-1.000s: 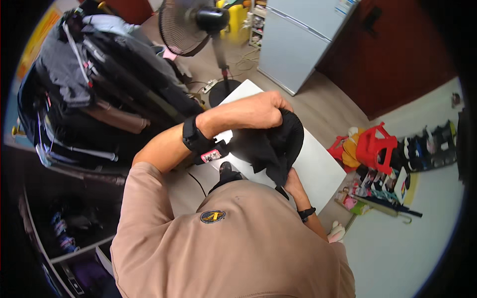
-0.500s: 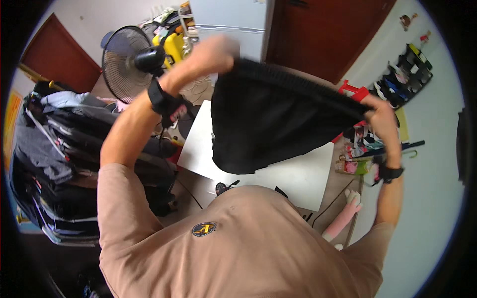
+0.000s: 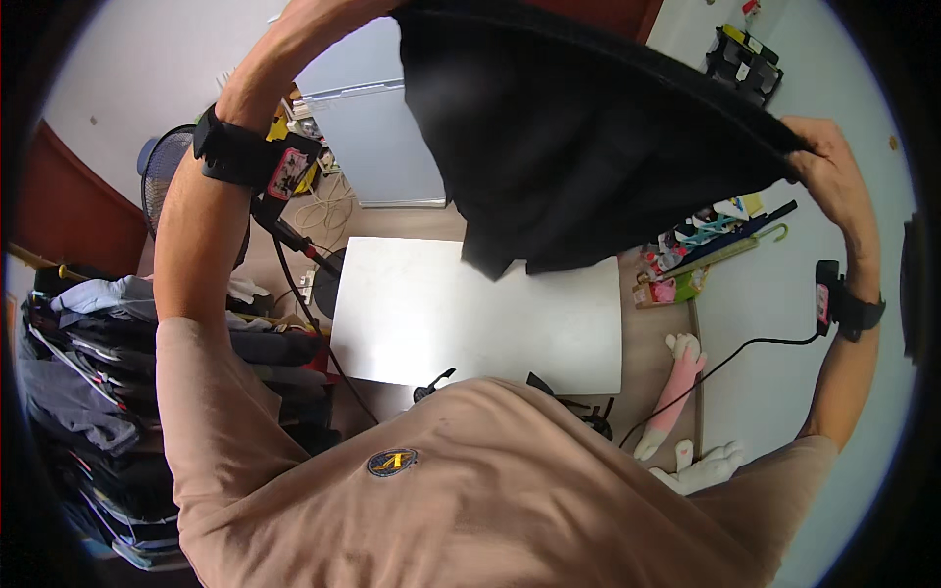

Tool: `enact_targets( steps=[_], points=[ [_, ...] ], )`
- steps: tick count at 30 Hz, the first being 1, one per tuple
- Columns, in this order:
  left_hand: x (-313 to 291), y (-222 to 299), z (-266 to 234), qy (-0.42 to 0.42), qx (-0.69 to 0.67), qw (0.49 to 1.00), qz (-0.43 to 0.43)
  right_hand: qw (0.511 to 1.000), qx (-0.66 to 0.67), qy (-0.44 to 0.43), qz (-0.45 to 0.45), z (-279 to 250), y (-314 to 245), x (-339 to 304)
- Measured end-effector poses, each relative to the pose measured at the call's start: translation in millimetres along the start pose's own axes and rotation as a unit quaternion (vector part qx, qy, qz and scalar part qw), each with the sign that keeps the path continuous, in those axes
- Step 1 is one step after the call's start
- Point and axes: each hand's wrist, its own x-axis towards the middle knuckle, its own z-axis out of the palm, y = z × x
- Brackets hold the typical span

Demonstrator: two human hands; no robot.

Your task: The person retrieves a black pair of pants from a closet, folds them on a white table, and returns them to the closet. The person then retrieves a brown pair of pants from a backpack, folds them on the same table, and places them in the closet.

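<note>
A black garment with a thick waistband, apparently shorts [image 3: 578,137], is stretched out in the air before me. My right hand [image 3: 828,167] is closed on one end of the waistband, fingers pinched round the cloth. At the other end my left forearm [image 3: 294,44] reaches up to the top edge of the picture; the fingers there are cut off, but the cloth's corner hangs taut from that hand. The lower hem, with a small notch in it, dangles over the far part of a white table [image 3: 470,333]. Black straps with small devices circle both wrists.
Clothes on a rack [image 3: 88,392] crowd the left side, with a fan [image 3: 162,176] beyond. A pale fridge [image 3: 377,137] stands behind the table. Right of the table lie a pink plush toy [image 3: 676,392] and an umbrella [image 3: 735,250]. Cables run from my wrists.
Both hands have risen and spread apart, lifting the black shorts higher and pulling the waistband wider. My left hand has mostly left the picture at the top. More of the white table shows.
</note>
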Motion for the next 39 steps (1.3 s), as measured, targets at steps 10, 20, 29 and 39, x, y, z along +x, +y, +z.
enact_targets(
  steps=[10, 20, 29, 39],
  points=[
    [-4.0, 24.1, 21.4, -0.088, 0.146, 0.985, -0.033, 0.975, 0.205, -0.053, 0.064, 47.8, -25.7, -50.1],
    [-18.9, -37.2, 107.4, -0.322, 0.229, 0.918, 0.039, 0.948, 0.092, -0.294, -0.081, 146.3, 10.7, -74.0],
    [51.0, -39.8, 320.0, -0.31, 0.215, 0.923, 0.079, 0.919, 0.319, -0.178, 0.149, 184.5, 210.5, -106.4],
    [114.0, 78.8, 378.8, -0.143, 0.042, 0.959, 0.241, 0.893, 0.316, 0.025, 0.32, 34.0, 224.1, -210.9]
  ],
)
